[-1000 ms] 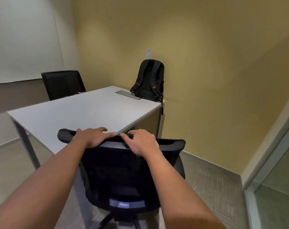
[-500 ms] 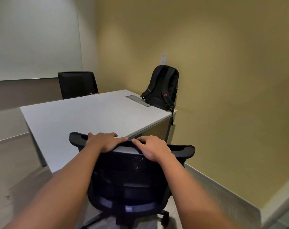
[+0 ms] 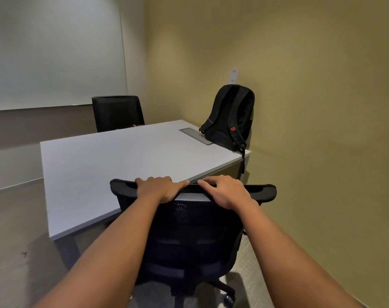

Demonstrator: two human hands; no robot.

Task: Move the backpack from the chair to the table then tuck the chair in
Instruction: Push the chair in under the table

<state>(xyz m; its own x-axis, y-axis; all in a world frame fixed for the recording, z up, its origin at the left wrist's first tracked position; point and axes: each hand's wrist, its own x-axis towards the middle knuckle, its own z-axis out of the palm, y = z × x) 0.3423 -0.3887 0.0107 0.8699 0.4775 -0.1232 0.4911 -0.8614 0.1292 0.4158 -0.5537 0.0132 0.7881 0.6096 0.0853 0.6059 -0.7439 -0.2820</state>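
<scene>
A black backpack (image 3: 231, 117) stands upright on the far right corner of the white table (image 3: 104, 165), leaning against the yellow wall, one strap hanging over the edge. Right in front of me is a black mesh office chair (image 3: 195, 232), its back toward me and its top rail at the table's near edge. My left hand (image 3: 159, 188) and my right hand (image 3: 225, 192) both grip the top of the chair's backrest, side by side. The seat is mostly hidden behind the backrest, and part of the wheeled base shows below.
A second black chair (image 3: 117, 112) sits tucked in at the table's far side. A grey cable hatch (image 3: 195, 136) lies flush in the tabletop beside the backpack. A whiteboard (image 3: 53, 52) covers the left wall. The yellow wall is close on the right.
The view has swung, so the table, backpack and chair now sit further right in frame. The chair has turned to face the table more squarely; both hands keep their hold on its backrest.
</scene>
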